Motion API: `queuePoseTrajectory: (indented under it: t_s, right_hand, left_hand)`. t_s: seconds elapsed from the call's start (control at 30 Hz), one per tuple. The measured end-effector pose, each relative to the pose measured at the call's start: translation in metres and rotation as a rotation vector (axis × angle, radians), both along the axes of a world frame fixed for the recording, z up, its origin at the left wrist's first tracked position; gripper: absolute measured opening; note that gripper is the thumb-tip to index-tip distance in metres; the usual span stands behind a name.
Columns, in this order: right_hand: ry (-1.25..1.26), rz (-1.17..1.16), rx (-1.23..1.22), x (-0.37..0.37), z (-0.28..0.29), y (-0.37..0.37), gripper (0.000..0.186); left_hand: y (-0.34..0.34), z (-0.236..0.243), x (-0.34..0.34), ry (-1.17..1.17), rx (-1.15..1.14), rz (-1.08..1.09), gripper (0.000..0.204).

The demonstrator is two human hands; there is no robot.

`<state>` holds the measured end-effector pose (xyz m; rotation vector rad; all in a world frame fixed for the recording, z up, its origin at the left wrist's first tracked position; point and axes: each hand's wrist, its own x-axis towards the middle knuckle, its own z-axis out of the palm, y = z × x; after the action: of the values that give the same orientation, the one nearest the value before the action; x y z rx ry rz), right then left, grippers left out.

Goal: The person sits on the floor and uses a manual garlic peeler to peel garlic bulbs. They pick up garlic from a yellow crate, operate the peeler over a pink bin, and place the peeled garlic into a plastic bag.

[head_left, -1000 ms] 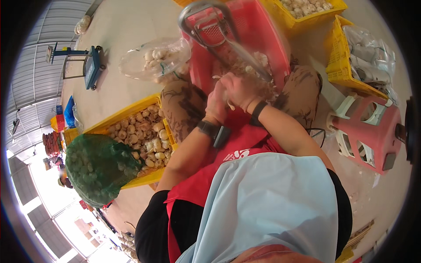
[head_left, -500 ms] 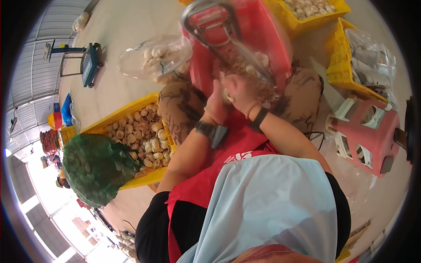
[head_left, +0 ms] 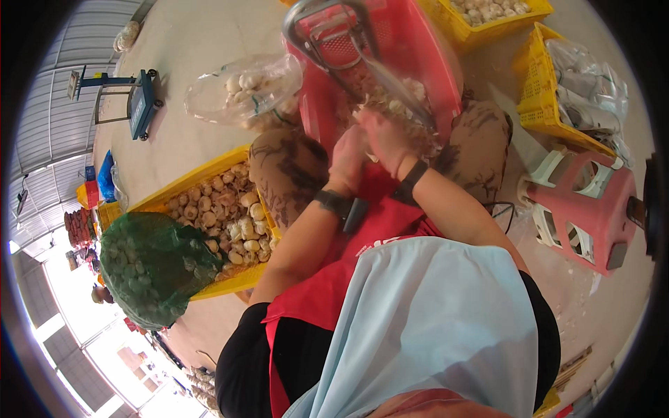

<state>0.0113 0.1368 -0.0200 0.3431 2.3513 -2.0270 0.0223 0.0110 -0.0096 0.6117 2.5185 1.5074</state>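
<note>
My left hand (head_left: 347,159) and my right hand (head_left: 387,139) are close together over the near end of a red plastic tub (head_left: 313,115). Both are curled and smeared by motion. Something pale, perhaps garlic or its skin, shows by the right fingertips; what the left fingers grip is hidden. Loose garlic skins and whitish bulbs (head_left: 411,89) lie in the tub just beyond. A bent grey metal frame (head_left: 366,17) stands across the tub, its bar slanting down towards the garlic. Dark bands circle both wrists.
Left of my knee, a yellow crate (head_left: 240,282) holds garlic bulbs and a green net sack (head_left: 150,272). A clear bag of garlic (head_left: 244,87) lies beyond, near a blue platform scale (head_left: 142,104). Rightward are yellow crates (head_left: 536,83) and a pink-and-white stool (head_left: 589,209).
My right hand has shifted slightly up and left, its fingers now further into the tub. The left hand has turned a little, its fingers more curled. The pale piece between my hands no longer shows.
</note>
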Motion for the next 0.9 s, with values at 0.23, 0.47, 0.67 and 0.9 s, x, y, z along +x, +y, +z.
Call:
queuePoseTrajectory:
  t_s: [0.23,0.47,0.67,0.9]
  right_hand:
    - [0.127,0.148,0.368,0.001,-0.019,0.001,0.029]
    - [0.018,0.102,-0.005,-0.012,-0.015,0.016,0.032]
    - [0.262,-0.029,0.036,0.000,-0.001,0.006,0.028]
    - [0.077,0.008,-0.068,-0.007,-0.010,0.017,0.022]
  left_hand:
    - [0.008,-0.004,0.004,-0.003,-0.143,0.145,0.030]
    - [-0.010,0.009,0.003,0.091,-0.098,0.001,0.060]
    - [-0.008,-0.026,-0.016,-0.561,0.467,0.090,0.039]
    - [-0.003,0.000,-0.017,-0.113,-0.184,-0.307,0.039]
